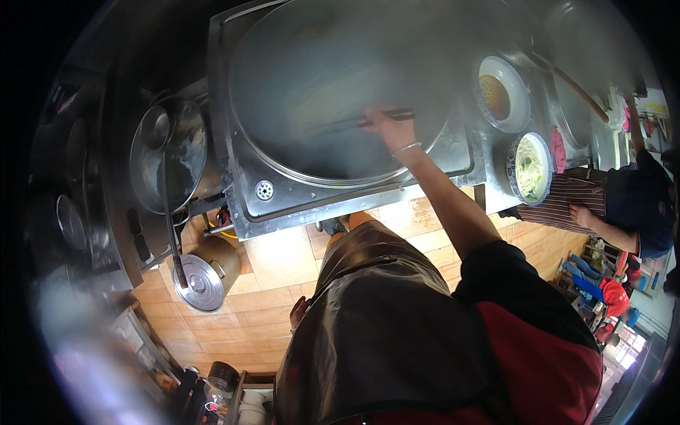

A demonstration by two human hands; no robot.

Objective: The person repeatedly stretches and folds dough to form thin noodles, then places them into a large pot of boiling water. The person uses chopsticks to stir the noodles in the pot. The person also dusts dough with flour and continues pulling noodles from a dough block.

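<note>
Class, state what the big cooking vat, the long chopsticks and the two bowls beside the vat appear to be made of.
Vat: brushed steel, judging by dull grey sheen. Chopsticks in the right hand: probably wood or bamboo; steam blurs them. Bowls: likely glazed ceramic or melamine, white and glossy.

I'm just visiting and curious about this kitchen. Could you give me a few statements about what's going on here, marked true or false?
1. The right hand holds long chopsticks over the steaming wok. True.
2. The left hand grips a ladle. False: it hangs empty by the apron.
3. Two filled bowls, one and another, sit right of the wok. True.
4. The lidded pot stands on the stove. False: it stands low by the tiled floor.
</note>
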